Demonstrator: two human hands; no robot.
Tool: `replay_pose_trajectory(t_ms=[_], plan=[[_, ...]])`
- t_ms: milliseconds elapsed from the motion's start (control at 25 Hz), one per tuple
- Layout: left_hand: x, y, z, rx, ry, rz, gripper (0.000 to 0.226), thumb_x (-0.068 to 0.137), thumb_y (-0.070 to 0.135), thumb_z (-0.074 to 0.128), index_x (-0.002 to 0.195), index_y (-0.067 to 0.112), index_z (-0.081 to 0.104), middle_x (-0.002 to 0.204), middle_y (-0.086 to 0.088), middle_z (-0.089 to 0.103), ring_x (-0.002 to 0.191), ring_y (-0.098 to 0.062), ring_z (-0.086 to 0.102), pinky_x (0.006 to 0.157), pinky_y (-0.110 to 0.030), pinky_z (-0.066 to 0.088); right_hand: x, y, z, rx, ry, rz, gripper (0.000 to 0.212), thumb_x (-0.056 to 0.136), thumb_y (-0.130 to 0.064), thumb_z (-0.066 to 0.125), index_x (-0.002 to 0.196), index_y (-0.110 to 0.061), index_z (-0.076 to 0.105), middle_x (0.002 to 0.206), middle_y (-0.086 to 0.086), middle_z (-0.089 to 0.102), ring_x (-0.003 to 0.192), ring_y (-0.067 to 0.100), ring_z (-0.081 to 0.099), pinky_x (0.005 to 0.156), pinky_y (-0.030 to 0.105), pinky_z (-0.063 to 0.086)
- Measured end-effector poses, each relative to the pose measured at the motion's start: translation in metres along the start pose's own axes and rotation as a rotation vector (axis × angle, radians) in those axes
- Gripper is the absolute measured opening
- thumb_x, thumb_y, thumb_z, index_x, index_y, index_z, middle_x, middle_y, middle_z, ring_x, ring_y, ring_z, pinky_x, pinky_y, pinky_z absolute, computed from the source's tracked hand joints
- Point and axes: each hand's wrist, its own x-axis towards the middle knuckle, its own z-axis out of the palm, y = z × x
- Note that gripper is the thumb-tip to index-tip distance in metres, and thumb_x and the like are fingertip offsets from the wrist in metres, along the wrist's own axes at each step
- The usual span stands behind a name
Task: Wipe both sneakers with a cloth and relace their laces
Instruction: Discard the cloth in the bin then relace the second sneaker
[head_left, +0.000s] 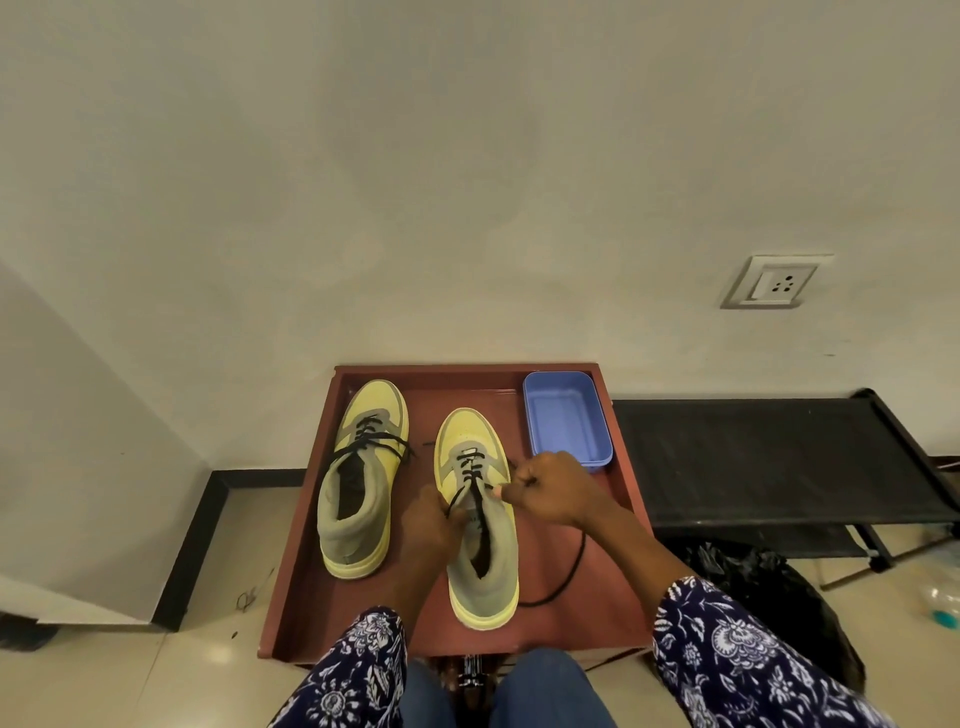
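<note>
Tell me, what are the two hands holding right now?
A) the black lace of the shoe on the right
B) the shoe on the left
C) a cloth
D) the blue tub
A: the left hand and right hand each pinch the black lace over the right sneaker.

left sneaker (361, 483): yellow-grey, upright, laced | right sneaker (480, 514): beside it, black lace (563, 577) trailing loose

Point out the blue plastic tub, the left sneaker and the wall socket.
blue plastic tub (563, 415): head view, on its inner floor.
left sneaker (375, 402): head view, on its yellow toe.
wall socket (775, 283): head view, on its white faceplate.
</note>
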Motion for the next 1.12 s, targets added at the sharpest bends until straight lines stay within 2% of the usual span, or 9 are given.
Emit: replay_pose_trajectory(t_ms=[200,320,400,560,720,840,920,1000,1120], plan=[[-0.001,0.002,0.001,0.032,-0.004,-0.026,0.016,0.09,0.019,0.051,0.093,0.004,0.046,0.076,-0.002,0.045,0.079,-0.025,0.051,0.065,-0.028,0.032,-0.012,-0.006,-0.011,0.273,-0.025,0.2,0.025,0.089,-0.025,0.057,0.079,-0.004,0.066,0.07,0.014,0.06,0.045,0.018,0.053,0.044,0.023,0.047],[0.0,0.003,0.001,0.057,-0.012,-0.014,0.021,0.09,0.02,0.051,0.097,0.001,0.048,0.085,-0.01,0.049,0.093,-0.033,0.057,0.072,-0.035,0.039,-0.016,-0.014,-0.027,0.2,-0.12,0.277,0.028,0.091,-0.024,0.054,0.068,-0.009,0.06,0.057,0.006,0.057,0.039,0.013,0.052,0.044,0.021,0.048],[-0.001,0.003,0.001,0.065,-0.02,-0.015,0.024,0.091,0.021,0.051,0.1,-0.001,0.049,0.087,-0.012,0.051,0.094,-0.033,0.057,0.071,-0.033,0.038,-0.017,-0.021,-0.04,0.152,-0.193,0.304,0.027,0.091,-0.02,0.055,0.067,-0.008,0.06,0.054,0.002,0.057,0.036,0.008,0.051,0.044,0.019,0.048],[-0.002,0.002,0.002,0.023,-0.025,0.001,0.018,0.089,0.019,0.052,0.085,0.007,0.04,0.082,-0.009,0.047,0.092,-0.034,0.057,0.067,-0.03,0.035,-0.019,-0.036,-0.058,0.08,-0.269,0.3,0.018,0.09,-0.01,0.054,0.091,0.003,0.067,0.06,0.003,0.059,0.038,0.006,0.05,0.042,0.016,0.046],[0.0,0.001,0.004,0.015,-0.016,-0.003,0.018,0.088,0.017,0.052,0.083,0.006,0.04,0.079,-0.009,0.046,0.091,-0.036,0.057,0.069,-0.035,0.039,-0.023,-0.047,-0.066,0.013,-0.313,0.298,0.02,0.091,-0.009,0.051,0.096,0.004,0.065,0.064,0.005,0.059,0.04,0.008,0.048,0.038,0.015,0.042],[0.0,0.003,0.004,0.031,-0.011,-0.032,0.017,0.088,0.017,0.052,0.09,0.001,0.049,0.088,-0.02,0.057,0.092,-0.035,0.057,0.071,-0.035,0.041,-0.023,-0.048,-0.072,-0.04,-0.272,0.275,0.02,0.09,-0.008,0.051,0.09,0.003,0.066,0.066,0.008,0.06,0.04,0.008,0.046,0.039,0.015,0.04],[0.0,0.003,0.004,0.014,-0.008,-0.025,0.019,0.088,0.017,0.053,0.092,-0.002,0.051,0.089,-0.019,0.06,0.091,-0.036,0.057,0.073,-0.038,0.043,-0.02,-0.043,-0.068,-0.073,-0.202,0.239,0.021,0.09,-0.01,0.051,0.088,0.003,0.068,0.071,0.013,0.063,0.044,0.011,0.046,0.043,0.016,0.04],[-0.002,0.003,0.003,-0.015,-0.02,-0.002,0.016,0.087,0.017,0.055,0.078,0.006,0.046,0.073,-0.008,0.052,0.091,-0.036,0.057,0.075,-0.04,0.043,-0.018,-0.037,-0.056,-0.04,-0.159,0.228,0.02,0.088,-0.011,0.052,0.091,0.0,0.069,0.08,0.017,0.069,0.051,0.014,0.053,0.049,0.02,0.044],[-0.002,0.004,0.002,-0.035,-0.052,-0.013,0.034,0.085,0.019,0.06,0.064,0.017,0.034,0.064,0.001,0.041,0.091,-0.035,0.058,0.075,-0.038,0.043,-0.015,-0.023,-0.021,0.009,-0.129,0.271,0.019,0.085,-0.015,0.055,0.09,-0.002,0.068,0.081,0.017,0.071,0.061,0.02,0.062,0.055,0.025,0.048]])
